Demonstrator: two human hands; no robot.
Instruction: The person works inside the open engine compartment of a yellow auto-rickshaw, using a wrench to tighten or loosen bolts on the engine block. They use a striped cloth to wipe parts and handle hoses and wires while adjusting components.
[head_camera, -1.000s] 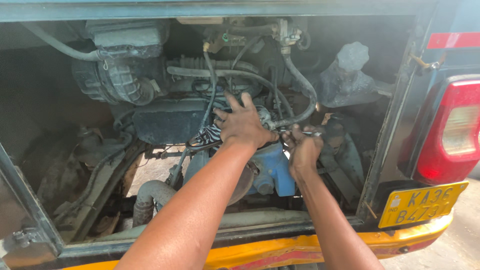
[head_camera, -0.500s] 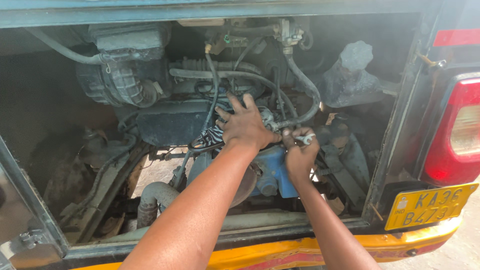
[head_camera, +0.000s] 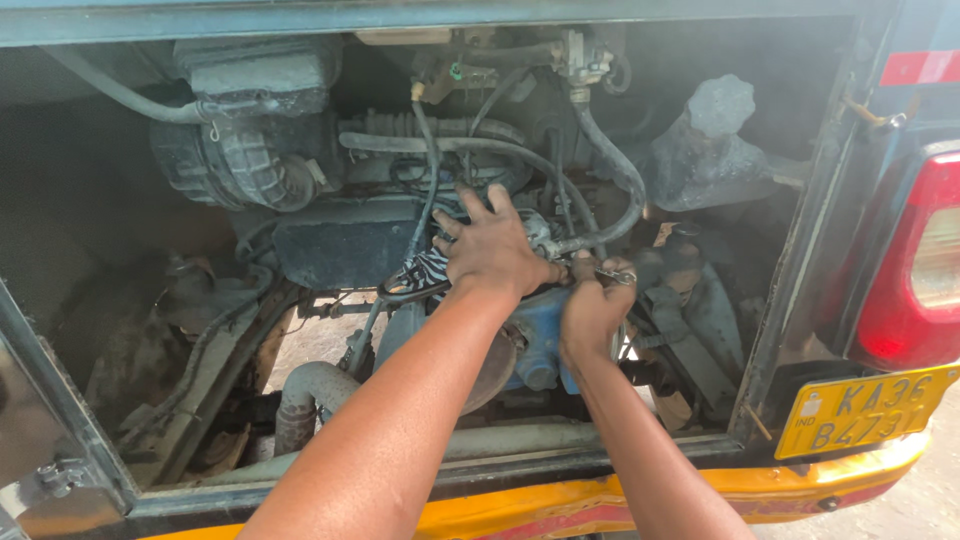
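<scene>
Your left hand (head_camera: 490, 250) lies open, fingers spread, on the engine top by the black hoses (head_camera: 600, 170); your right hand (head_camera: 592, 308) grips a small metal tool (head_camera: 612, 277) just above the blue engine part (head_camera: 545, 330) — brace firmly, turn in short, controlled strokes.

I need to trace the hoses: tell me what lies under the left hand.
The left hand is spread over black hoses and a striped rag, with a blue part below it. The hand covers whatever its palm presses on.
</scene>
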